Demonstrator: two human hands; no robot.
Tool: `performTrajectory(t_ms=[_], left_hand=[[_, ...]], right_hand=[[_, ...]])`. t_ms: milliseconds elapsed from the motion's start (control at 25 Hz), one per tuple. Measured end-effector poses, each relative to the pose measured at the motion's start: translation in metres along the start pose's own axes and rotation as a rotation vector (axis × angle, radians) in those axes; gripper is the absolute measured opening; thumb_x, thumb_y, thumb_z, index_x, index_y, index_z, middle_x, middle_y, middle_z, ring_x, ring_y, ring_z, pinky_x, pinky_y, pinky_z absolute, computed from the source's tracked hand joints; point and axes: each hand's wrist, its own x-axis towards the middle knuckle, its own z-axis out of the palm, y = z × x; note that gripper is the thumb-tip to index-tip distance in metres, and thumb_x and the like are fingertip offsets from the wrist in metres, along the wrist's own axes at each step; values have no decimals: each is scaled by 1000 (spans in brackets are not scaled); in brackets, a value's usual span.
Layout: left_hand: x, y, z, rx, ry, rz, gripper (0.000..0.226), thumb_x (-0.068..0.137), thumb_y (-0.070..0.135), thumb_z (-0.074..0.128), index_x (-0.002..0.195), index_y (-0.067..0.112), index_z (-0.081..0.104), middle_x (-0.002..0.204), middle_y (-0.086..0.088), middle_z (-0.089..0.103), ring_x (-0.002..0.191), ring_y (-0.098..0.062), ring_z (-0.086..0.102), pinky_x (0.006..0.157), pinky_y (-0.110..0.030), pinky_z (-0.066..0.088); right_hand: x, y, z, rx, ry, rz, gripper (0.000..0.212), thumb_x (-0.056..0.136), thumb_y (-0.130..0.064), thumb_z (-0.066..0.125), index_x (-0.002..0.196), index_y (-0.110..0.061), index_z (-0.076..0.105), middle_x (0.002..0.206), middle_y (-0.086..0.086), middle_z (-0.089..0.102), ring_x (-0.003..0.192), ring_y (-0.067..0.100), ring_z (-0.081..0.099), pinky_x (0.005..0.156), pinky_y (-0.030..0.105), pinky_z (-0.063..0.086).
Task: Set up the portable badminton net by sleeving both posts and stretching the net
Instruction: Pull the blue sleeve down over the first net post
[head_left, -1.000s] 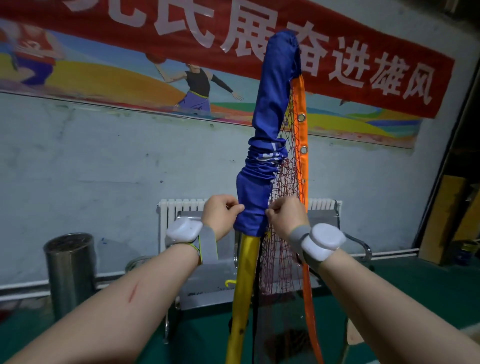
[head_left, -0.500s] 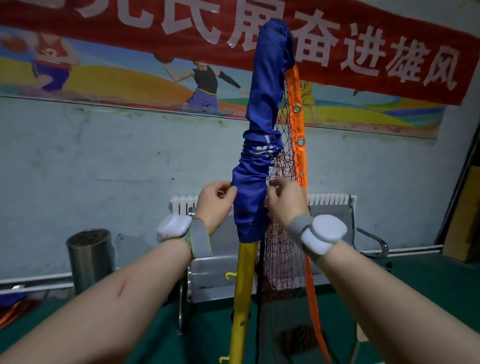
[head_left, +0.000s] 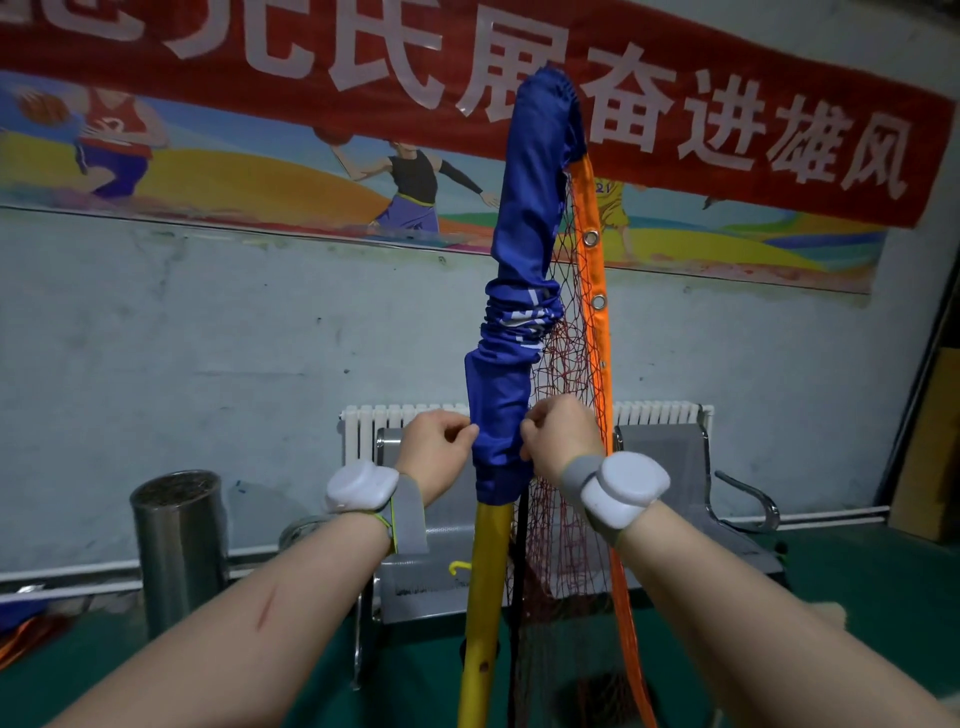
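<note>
I see green floor (head_left: 857, 597). Steel bin (head_left: 179, 545) stands on it at left, near wall. Metal bench (head_left: 670, 457) stands behind yellow post (head_left: 480, 597); post foot hidden from me. Orange-blue fabric (head_left: 21, 636) lies at far left edge.

A scuffed pale blue-grey plaster wall (head_left: 208, 338) fills the view under dim, even indoor light, topped by a long red banner with large white characters (head_left: 260, 57) and, just below it, a painted mural strip of ball players on yellow and blue bands (head_left: 249, 176). Against the foot of the wall stands a white ribbed radiator (head_left: 660, 415), with a row of grey perforated metal bench seats with curved chrome armrests (head_left: 670, 457) in front of it and a cylindrical stainless steel bin (head_left: 179, 545) to the left. The floor is dark green (head_left: 857, 582), and brown flat boards (head_left: 930, 441) lean at the far right.
</note>
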Motion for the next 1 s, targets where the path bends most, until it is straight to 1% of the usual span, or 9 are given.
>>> performTrajectory(t_ms=[120,280,400,520,600,720,840,920,1000], left_hand=[[-6,-9,4,78,-73,5,25,89,13,56,72,-1,66,71,-9,56,68,-20,51,61,-23,33],[-10,-16,7,104,-139,-42,24,89,13,55,75,-2,68,69,-10,56,66,-19,49,63,-24,36],[-4,-11,1,59,-188,-72,17,85,6,51,76,7,66,72,-10,56,68,-20,48,67,-25,38],[5,2,-11,-126,-21,-91,23,86,8,51,104,6,66,90,-7,63,80,-23,59,75,-23,42],[12,10,-17,-137,74,-22,25,88,13,54,109,5,65,95,-9,65,86,-26,63,78,-25,46],[18,18,-22,-127,71,58,21,90,14,54,103,3,66,94,-14,68,80,-26,63,79,-29,48],[17,21,-20,-125,37,56,16,91,12,52,90,4,66,78,-11,65,68,-21,59,72,-25,46],[15,20,-17,-85,27,55,17,91,13,52,85,3,65,73,-10,64,67,-22,58,70,-26,46],[13,18,-15,-31,15,62,20,91,13,52,83,0,65,74,-16,65,69,-29,60,72,-31,48]], right_hand=[[-5,9,10,-46,-38,15,19,88,-12,51,90,-5,69,88,16,71,85,31,68,81,44,55],[-5,14,12,-98,-80,18,19,88,-12,51,86,-4,69,88,16,70,82,31,68,78,43,56],[-3,11,8,-130,-139,-17,20,89,-13,51,90,-2,68,90,18,70,82,32,68,78,44,57],[4,6,-4,-133,-124,-43,22,89,-12,50,91,2,67,89,20,70,80,35,68,76,46,57],[9,-1,-13,-80,-14,-65,23,90,-11,47,97,2,65,90,21,69,81,38,67,77,49,56],[16,-14,-22,37,138,-109,27,91,-9,43,110,-3,61,96,22,68,85,40,65,80,50,53],[17,-19,-21,41,133,-122,22,91,-8,45,96,-3,66,89,21,70,82,40,64,80,47,53],[16,-19,-19,23,132,-117,22,90,-9,47,92,-2,68,88,20,70,86,36,64,83,43,52],[15,-15,-18,20,129,-100,22,89,-9,47,91,-2,69,87,20,70,87,36,64,83,43,53]])
